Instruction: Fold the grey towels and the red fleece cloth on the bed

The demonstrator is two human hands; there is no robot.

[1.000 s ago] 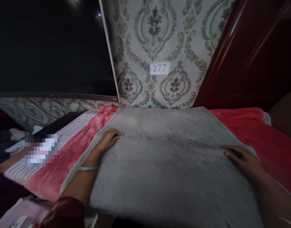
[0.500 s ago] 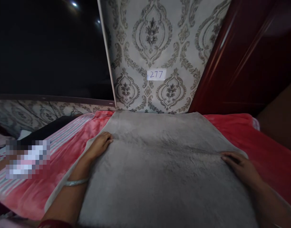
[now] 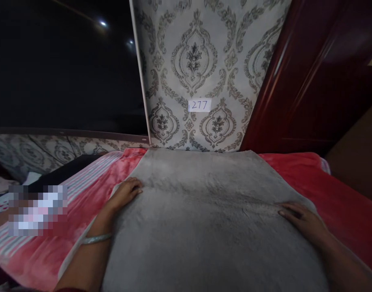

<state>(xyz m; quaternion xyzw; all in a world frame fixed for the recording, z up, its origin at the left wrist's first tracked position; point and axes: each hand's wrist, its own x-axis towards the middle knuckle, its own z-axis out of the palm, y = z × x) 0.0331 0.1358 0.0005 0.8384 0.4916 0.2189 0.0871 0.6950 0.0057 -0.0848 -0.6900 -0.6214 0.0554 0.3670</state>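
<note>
A grey plush cloth [image 3: 204, 243] lies spread out in front of me, with a shallow crease running across it between my hands. My left hand [image 3: 127, 192] rests on its left side, fingers bent and the thumb a little apart from them. On the right side, my right hand [image 3: 304, 221] lies on the cloth near its edge, fingers stretched inward and the thumb apart. Neither hand visibly grips the fabric. A pale bangle [image 3: 96, 239] circles my left wrist.
A red blanket [image 3: 347, 202] with a striped border lies under the grey cloth. Behind stand a patterned wall [image 3: 228, 69] with a paper label [image 3: 199, 105] reading 277, a large dark screen [image 3: 64, 73] and a dark red wooden panel [image 3: 310, 81]. A blurred-out patch [image 3: 38, 211] covers something at left.
The view has tilted up slightly, so everything sits lower. My right hand's thumb and fingers look a little wider apart. My left hand stays at about the same place on the cloth.
</note>
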